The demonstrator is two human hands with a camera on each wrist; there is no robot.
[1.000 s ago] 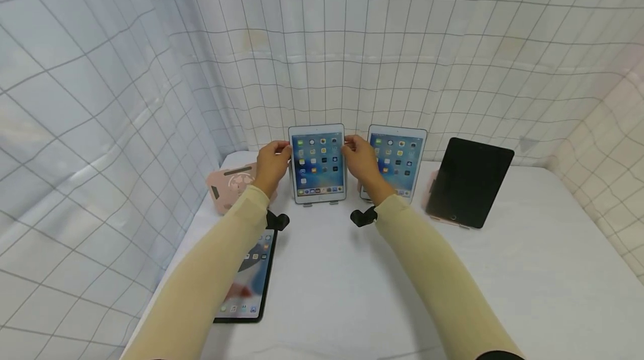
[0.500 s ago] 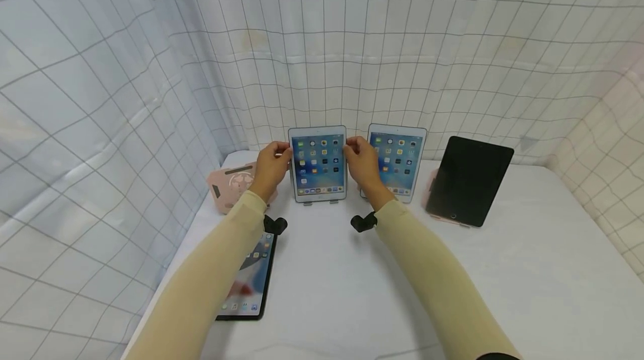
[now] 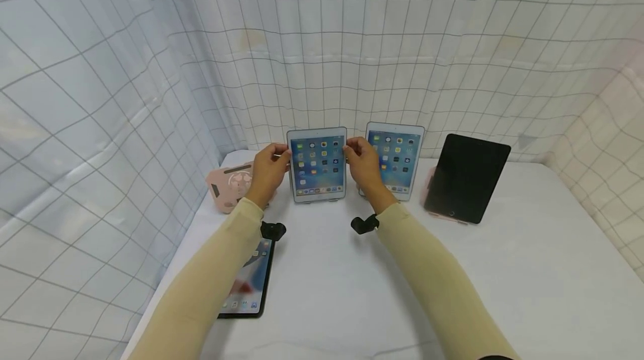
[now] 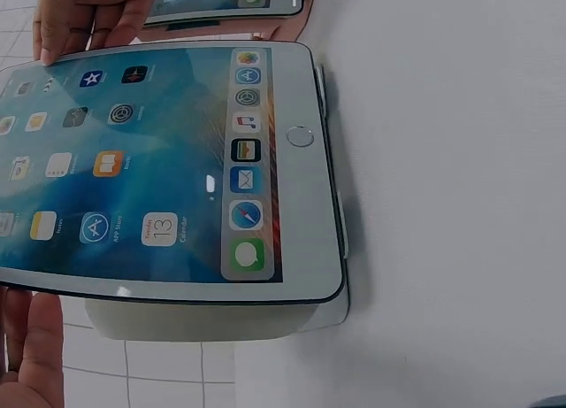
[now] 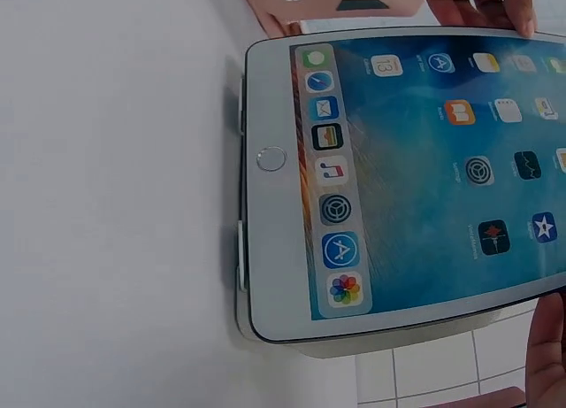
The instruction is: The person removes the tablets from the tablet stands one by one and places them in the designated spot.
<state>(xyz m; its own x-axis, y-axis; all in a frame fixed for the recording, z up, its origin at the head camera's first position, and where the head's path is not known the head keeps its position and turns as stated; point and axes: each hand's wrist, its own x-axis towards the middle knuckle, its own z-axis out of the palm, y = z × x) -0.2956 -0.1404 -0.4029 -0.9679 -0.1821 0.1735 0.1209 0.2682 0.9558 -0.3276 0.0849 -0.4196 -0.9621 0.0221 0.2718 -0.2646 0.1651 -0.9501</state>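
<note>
A white tablet (image 3: 319, 165) with a lit home screen leans upright near the back of the table. It rests on a pale stand (image 4: 203, 322), whose small prongs show at its bottom edge. My left hand (image 3: 268, 168) pinches its left side edge. On the opposite edge, my right hand (image 3: 364, 164) does the same at about equal height. In the left wrist view, right-hand fingers (image 4: 87, 17) lie along the tablet's edge. The fingers behind the tablet are mostly hidden.
A second lit white tablet (image 3: 394, 156) stands just right of my right hand. Farther right leans a dark-screened tablet (image 3: 467, 178). A pink stand (image 3: 233, 184) sits left of my left hand. Partly under my left forearm lies a large black-framed tablet (image 3: 256, 282). Gridded curtains (image 3: 322, 41) enclose the table (image 3: 332, 276).
The held tablet's top edge has sunk slightly and turned a little, and the prongs beneath show less. Both hands keep their hold and have barely moved.
</note>
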